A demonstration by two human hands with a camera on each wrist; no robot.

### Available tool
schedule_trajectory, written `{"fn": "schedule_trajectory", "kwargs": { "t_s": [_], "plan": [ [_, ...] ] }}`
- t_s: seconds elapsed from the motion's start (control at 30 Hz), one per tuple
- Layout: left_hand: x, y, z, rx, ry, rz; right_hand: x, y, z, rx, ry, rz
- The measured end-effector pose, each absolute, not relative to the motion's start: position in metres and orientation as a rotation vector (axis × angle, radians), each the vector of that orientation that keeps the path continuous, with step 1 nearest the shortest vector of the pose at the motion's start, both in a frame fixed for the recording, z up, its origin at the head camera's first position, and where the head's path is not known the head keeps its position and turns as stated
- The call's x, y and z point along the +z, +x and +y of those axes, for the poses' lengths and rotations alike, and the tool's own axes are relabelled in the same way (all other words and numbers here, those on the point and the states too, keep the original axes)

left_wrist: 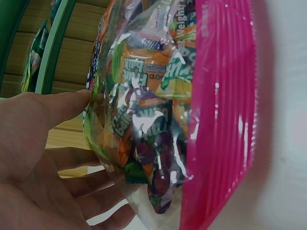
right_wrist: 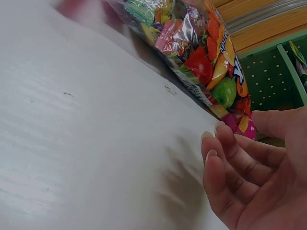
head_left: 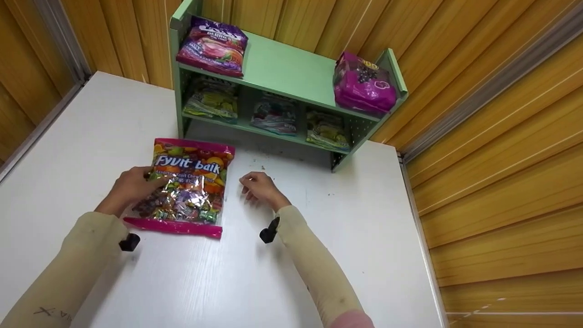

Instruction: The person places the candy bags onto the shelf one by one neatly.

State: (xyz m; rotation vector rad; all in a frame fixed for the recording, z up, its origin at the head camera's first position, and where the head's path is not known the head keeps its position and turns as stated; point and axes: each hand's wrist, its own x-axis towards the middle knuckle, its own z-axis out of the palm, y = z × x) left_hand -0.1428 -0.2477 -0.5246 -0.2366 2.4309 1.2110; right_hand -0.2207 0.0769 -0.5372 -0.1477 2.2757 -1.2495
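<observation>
A large bag of fruit chews [head_left: 189, 187], with pink end seals and a clear lower half full of wrapped sweets, is over the white table in front of the shelf. My left hand [head_left: 134, 187] grips its left edge, thumb on the front and fingers behind; the left wrist view shows this hand [left_wrist: 57, 163] against the clear side of the bag [left_wrist: 148, 110]. To the right of the bag, my right hand [head_left: 260, 187] hovers with loosely curled fingers and nothing in them. Its fingertips are close to the bag's corner in the right wrist view, where the hand [right_wrist: 254, 172] casts a shadow.
A green two-tier shelf [head_left: 291, 64] stands at the back against wood-panelled walls. On top are a purple berry candy bag [head_left: 214, 48] at left and a magenta grape pack [head_left: 364, 86] at right. Below lie two yellow-green bags [head_left: 212, 98] and a pale bag [head_left: 274, 116].
</observation>
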Motion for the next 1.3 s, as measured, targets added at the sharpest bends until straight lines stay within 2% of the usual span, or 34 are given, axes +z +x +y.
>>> {"fn": "schedule_trajectory", "kwargs": {
  "t_s": [0.53, 1.3],
  "plan": [
    [-0.523, -0.150, -0.214, 1.219, -0.118, 2.485, -0.545, -0.216, 0.094, -1.304, -0.091, 2.266],
    [-0.533, -0.164, -0.164, 1.306, -0.121, 2.396, -0.548, -0.219, 0.133, -1.277, 0.043, 2.320]
  ]
}}
